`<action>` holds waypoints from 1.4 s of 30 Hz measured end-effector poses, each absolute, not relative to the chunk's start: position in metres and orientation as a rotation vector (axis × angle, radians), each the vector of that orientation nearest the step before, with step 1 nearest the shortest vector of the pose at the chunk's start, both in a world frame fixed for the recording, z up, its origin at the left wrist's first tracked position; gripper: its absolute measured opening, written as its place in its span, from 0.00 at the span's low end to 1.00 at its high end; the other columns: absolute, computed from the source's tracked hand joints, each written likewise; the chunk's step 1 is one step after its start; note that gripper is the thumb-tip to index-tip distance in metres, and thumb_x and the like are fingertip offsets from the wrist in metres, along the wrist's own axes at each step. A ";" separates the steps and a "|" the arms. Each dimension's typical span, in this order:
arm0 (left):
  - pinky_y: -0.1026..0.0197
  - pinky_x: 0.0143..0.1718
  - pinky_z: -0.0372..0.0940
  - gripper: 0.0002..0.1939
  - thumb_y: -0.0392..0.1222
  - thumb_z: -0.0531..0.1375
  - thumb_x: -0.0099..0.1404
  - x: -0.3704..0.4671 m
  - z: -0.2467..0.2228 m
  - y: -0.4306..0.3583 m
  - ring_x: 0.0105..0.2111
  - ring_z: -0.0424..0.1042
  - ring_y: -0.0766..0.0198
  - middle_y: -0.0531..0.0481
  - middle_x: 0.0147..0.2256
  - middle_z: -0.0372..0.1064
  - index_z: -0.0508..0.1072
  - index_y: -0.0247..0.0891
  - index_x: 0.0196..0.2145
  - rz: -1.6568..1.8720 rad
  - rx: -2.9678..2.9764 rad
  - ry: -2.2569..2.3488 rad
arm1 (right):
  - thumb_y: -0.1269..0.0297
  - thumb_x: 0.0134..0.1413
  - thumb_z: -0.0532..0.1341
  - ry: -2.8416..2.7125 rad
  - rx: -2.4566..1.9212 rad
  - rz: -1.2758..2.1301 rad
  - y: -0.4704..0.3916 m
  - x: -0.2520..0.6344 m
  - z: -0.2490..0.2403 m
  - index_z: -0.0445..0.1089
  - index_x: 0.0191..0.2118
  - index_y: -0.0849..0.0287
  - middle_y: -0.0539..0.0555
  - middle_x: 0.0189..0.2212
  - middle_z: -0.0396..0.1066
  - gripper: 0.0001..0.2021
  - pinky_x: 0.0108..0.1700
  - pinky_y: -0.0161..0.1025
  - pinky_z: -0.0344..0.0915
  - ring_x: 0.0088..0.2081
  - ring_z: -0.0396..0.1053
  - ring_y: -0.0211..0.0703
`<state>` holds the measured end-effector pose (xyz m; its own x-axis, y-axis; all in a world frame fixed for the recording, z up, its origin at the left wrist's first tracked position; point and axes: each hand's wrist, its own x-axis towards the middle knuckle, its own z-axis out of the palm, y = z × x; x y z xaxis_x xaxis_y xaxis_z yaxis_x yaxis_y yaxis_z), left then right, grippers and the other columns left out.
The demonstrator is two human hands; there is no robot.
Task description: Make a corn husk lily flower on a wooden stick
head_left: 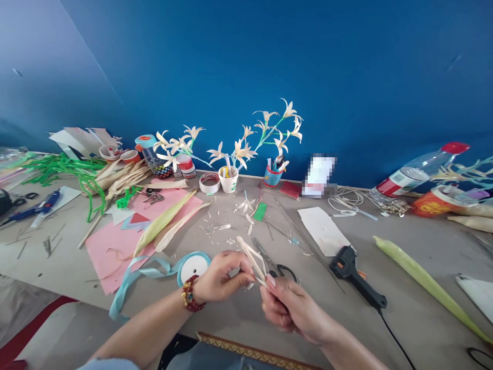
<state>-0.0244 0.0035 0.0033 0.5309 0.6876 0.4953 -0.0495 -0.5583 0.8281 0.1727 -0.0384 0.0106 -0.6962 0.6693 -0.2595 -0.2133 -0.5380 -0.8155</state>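
Observation:
Several narrow pale corn husk strips [252,256] form a small bunch between my hands, above the table. My right hand [287,307] pinches their lower end between thumb and bent fingers. My left hand [227,275], with a beaded bracelet [189,294] at its wrist, has thumb and forefinger closed at the side of the bunch. Scissors [275,267] lie on the table behind the strips, partly hidden by them. Left of my left hand is a spool of light blue ribbon [194,268], its loose end trailing toward me.
A black hot glue gun [358,275] lies at right, beside white paper [323,231] and a green husk [427,288]. Pale husk flowers stand in a paper cup [228,181] at the back. Pink paper [111,252], husks and green stems [65,167] cover the left side.

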 end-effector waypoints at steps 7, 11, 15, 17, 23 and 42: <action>0.66 0.30 0.62 0.13 0.45 0.57 0.69 -0.030 -0.006 0.007 0.25 0.67 0.68 0.50 0.24 0.68 0.69 0.35 0.29 1.069 1.862 0.619 | 0.41 0.62 0.53 -0.938 -0.404 2.415 -0.037 0.186 0.007 0.50 0.17 0.56 0.40 0.10 0.48 0.29 0.14 0.28 0.38 0.11 0.39 0.26; 0.65 0.30 0.61 0.15 0.48 0.56 0.69 -0.030 -0.011 0.010 0.24 0.65 0.68 0.51 0.23 0.66 0.69 0.35 0.29 1.047 1.759 0.632 | 0.44 0.63 0.54 -0.867 -0.207 2.379 -0.040 0.191 0.006 0.48 0.15 0.56 0.41 0.09 0.49 0.31 0.13 0.27 0.43 0.09 0.41 0.25; 0.66 0.28 0.60 0.16 0.48 0.57 0.69 -0.029 -0.012 0.011 0.24 0.63 0.69 0.51 0.22 0.65 0.68 0.34 0.29 1.022 1.692 0.650 | 0.42 0.61 0.55 -0.792 -0.075 2.352 -0.043 0.200 0.001 0.46 0.12 0.55 0.40 0.06 0.45 0.33 0.11 0.26 0.45 0.07 0.41 0.25; 0.66 0.27 0.60 0.15 0.48 0.58 0.68 -0.028 -0.014 0.011 0.23 0.63 0.70 0.52 0.22 0.65 0.67 0.34 0.28 1.031 1.635 0.653 | 0.37 0.59 0.53 -0.784 -0.122 2.310 -0.040 0.205 0.001 0.44 0.12 0.54 0.39 0.05 0.41 0.34 0.10 0.26 0.43 0.06 0.38 0.25; 0.68 0.24 0.59 0.15 0.49 0.60 0.66 -0.024 -0.016 0.008 0.20 0.62 0.71 0.54 0.21 0.64 0.66 0.35 0.29 1.095 1.458 0.677 | 0.30 0.54 0.51 -1.338 -0.818 1.765 -0.024 0.195 0.008 0.57 0.25 0.56 0.41 0.17 0.46 0.30 0.18 0.30 0.39 0.17 0.38 0.30; 0.64 0.29 0.62 0.12 0.44 0.57 0.69 -0.023 -0.004 0.002 0.24 0.65 0.67 0.50 0.23 0.67 0.71 0.35 0.30 1.080 1.958 0.508 | 0.40 0.60 0.55 -1.428 -0.910 2.001 -0.031 0.174 0.002 0.56 0.18 0.58 0.42 0.13 0.50 0.29 0.18 0.33 0.39 0.16 0.45 0.29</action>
<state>-0.0232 0.0019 -0.0038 0.5499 0.6676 0.5020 -0.0397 -0.5794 0.8140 0.1742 -0.0311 0.0021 -0.6430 0.7324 -0.2240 -0.0261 -0.3134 -0.9493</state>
